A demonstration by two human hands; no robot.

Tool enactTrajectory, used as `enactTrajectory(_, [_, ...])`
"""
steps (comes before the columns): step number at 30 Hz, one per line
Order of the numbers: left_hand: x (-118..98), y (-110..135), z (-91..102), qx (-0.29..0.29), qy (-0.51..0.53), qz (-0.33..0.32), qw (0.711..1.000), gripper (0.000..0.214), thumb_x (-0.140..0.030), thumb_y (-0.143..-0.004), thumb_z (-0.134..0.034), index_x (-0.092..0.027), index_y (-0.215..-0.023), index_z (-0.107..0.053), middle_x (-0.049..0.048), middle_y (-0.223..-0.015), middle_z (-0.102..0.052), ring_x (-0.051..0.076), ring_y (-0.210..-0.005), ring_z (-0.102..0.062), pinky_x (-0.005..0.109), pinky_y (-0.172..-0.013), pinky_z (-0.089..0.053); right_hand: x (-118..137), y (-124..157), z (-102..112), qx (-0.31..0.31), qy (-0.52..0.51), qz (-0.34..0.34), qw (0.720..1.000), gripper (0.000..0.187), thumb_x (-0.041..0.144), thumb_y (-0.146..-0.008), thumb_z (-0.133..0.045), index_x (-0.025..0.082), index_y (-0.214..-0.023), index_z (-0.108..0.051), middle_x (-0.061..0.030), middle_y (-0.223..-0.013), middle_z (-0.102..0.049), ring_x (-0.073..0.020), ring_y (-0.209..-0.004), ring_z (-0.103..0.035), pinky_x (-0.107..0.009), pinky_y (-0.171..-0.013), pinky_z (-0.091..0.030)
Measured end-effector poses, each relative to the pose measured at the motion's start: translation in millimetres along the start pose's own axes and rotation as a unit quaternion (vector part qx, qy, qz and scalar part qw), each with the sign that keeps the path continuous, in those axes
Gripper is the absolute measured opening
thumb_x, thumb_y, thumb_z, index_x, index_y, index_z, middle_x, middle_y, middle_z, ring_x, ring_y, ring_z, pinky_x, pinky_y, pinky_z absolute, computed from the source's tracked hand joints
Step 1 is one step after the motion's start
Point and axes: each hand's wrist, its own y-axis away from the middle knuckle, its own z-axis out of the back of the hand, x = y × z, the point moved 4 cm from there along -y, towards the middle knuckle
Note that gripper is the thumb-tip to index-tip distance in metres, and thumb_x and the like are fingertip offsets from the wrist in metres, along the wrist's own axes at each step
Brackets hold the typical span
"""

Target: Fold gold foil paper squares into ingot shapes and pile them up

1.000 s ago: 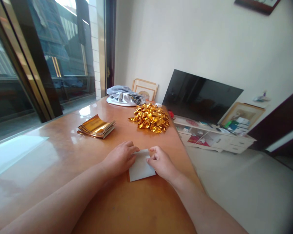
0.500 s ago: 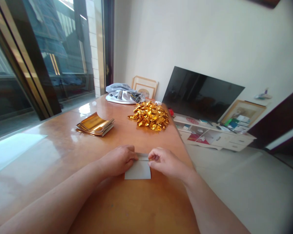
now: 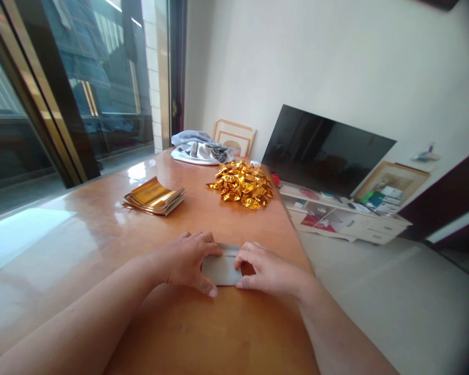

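Note:
A small pale grey sheet of paper (image 3: 222, 270) lies on the glossy wooden table (image 3: 203, 333), with a folded strip along its far edge. My left hand (image 3: 191, 260) is open over the sheet's left side, its fingers on the far part and its thumb stretched out by the near edge. At the right side, my right hand (image 3: 263, 268) has curled fingers on the folded strip and its thumb at the near corner, gripping the sheet. Beyond my left hand rests a stack of gold foil paper (image 3: 154, 197). A heap of folded gold foil pieces (image 3: 244, 185) sits farther right.
Bundled grey and white cloth (image 3: 199, 148) lies at the table's far end. Behind it lean picture frames (image 3: 234, 136). To the right stand a large television (image 3: 324, 151) and a low white cabinet (image 3: 355, 224). A glass sliding door (image 3: 101, 78) is at the left.
Both thumbs have come down towards the sheet's near edge. My left hand has spread its fingers, and my right hand's pinch at the fold has widened. The view has shifted slightly.

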Motion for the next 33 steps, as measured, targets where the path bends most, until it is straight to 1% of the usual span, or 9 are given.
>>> enactTrajectory(5, [-5.6,0.0,0.5,-0.018,-0.011,0.004,1.000,0.063,-0.060,-0.065,-0.079,-0.031,-0.120,-0.066,0.0041,-0.110,-0.059,0.026,-0.100,-0.059,0.034,-0.086,-0.044,-3.6,-1.5,1.2,0.002,-0.024,-0.013,1.000,0.021,0.037,-0.086,-0.069,0.024,-0.101,-0.065,-0.0019,-0.103,-0.058,-0.0189,-0.097,-0.056,-0.029,-0.086,-0.043])
enactTrajectory(8, [-8.9,0.8,2.8,-0.027,-0.002,0.000,1.000,0.047,-0.053,-0.073,-0.075,-0.031,-0.114,-0.069,0.0034,-0.104,-0.060,0.025,-0.098,-0.059,0.033,-0.084,-0.043,-7.2,-0.8,2.7,0.017,-0.044,-0.010,0.999,0.031,0.045,-0.082,-0.074,0.024,-0.104,-0.065,-0.0014,-0.103,-0.058,-0.0190,-0.096,-0.057,-0.029,-0.085,-0.044])
enactTrajectory(12, [-8.5,1.7,4.3,-0.040,0.017,-0.004,0.999,0.041,-0.051,-0.078,-0.071,-0.031,-0.114,-0.071,0.0040,-0.104,-0.061,0.025,-0.098,-0.060,0.033,-0.084,-0.042,-10.2,0.3,4.6,0.009,-0.055,-0.008,0.998,0.046,0.050,-0.073,-0.081,0.025,-0.108,-0.066,-0.0010,-0.105,-0.059,-0.0194,-0.095,-0.057,-0.028,-0.084,-0.045])
enactTrajectory(17, [-7.2,1.5,4.5,-0.037,0.016,-0.017,0.999,0.029,-0.048,-0.088,-0.059,-0.031,-0.105,-0.075,0.0037,-0.101,-0.063,0.022,-0.095,-0.061,0.034,-0.088,-0.041,-9.5,-3.3,3.7,-0.034,-0.086,0.006,0.996,0.019,0.038,-0.093,-0.060,0.021,-0.094,-0.068,-0.0012,-0.094,-0.061,-0.0155,-0.083,-0.058,-0.025,-0.075,-0.044])
enactTrajectory(21, [-6.7,-1.0,5.2,-0.055,0.006,-0.014,0.998,0.031,-0.046,-0.096,-0.049,-0.030,-0.105,-0.073,0.0035,-0.099,-0.065,0.020,-0.090,-0.062,0.034,-0.086,-0.040,-11.3,-9.3,0.4,-0.054,-0.104,0.012,0.993,0.036,0.039,-0.100,-0.047,0.018,-0.074,-0.058,0.0018,-0.075,-0.055,-0.0129,-0.071,-0.052,-0.023,-0.066,-0.040])
enactTrajectory(25, [-6.0,-6.9,1.6,-0.082,-0.018,0.002,0.997,0.034,-0.039,-0.099,-0.042,-0.026,-0.092,-0.073,0.0026,-0.091,-0.066,0.018,-0.083,-0.062,0.034,-0.081,-0.039,-16.8,-14.0,-3.0,-0.069,-0.113,-0.022,0.991,0.041,0.041,-0.102,-0.041,0.018,-0.071,-0.054,0.0030,-0.069,-0.052,-0.0121,-0.065,-0.048,-0.023,-0.059,-0.035])
enactTrajectory(27, [-5.8,-9.9,-1.1,-0.094,-0.031,0.008,0.995,0.031,-0.039,-0.098,-0.045,-0.024,-0.088,-0.071,0.0028,-0.090,-0.066,0.018,-0.081,-0.062,0.033,-0.079,-0.039,-17.3,-14.2,-1.6,-0.095,-0.099,-0.039,0.990,0.038,0.040,-0.101,-0.044,0.018,-0.074,-0.058,0.0021,-0.072,-0.057,-0.0128,-0.067,-0.051,-0.023,-0.060,-0.036])
enactTrajectory(31, [-3.6,-14.2,-6.7,-0.109,-0.045,0.016,0.993,0.029,-0.038,-0.097,-0.047,-0.023,-0.086,-0.069,0.0037,-0.089,-0.066,0.018,-0.080,-0.062,0.033,-0.076,-0.039,-3.0,-6.3,10.6,-0.211,-0.012,-0.048,0.976,0.023,0.033,-0.098,-0.053,0.019,-0.084,-0.065,-0.0028,-0.086,-0.065,-0.0167,-0.082,-0.058,-0.026,-0.072,-0.041])
enactTrajectory(33, [-1.5,-15.8,-9.1,-0.114,-0.045,0.018,0.992,0.029,-0.038,-0.097,-0.047,-0.022,-0.086,-0.068,0.0039,-0.088,-0.066,0.019,-0.080,-0.063,0.033,-0.077,-0.039,13.5,-1.3,10.7,-0.211,0.030,-0.023,0.977,0.020,0.029,-0.099,-0.051,0.020,-0.090,-0.067,-0.0044,-0.091,-0.066,-0.0184,-0.089,-0.059,-0.028,-0.078,-0.043])
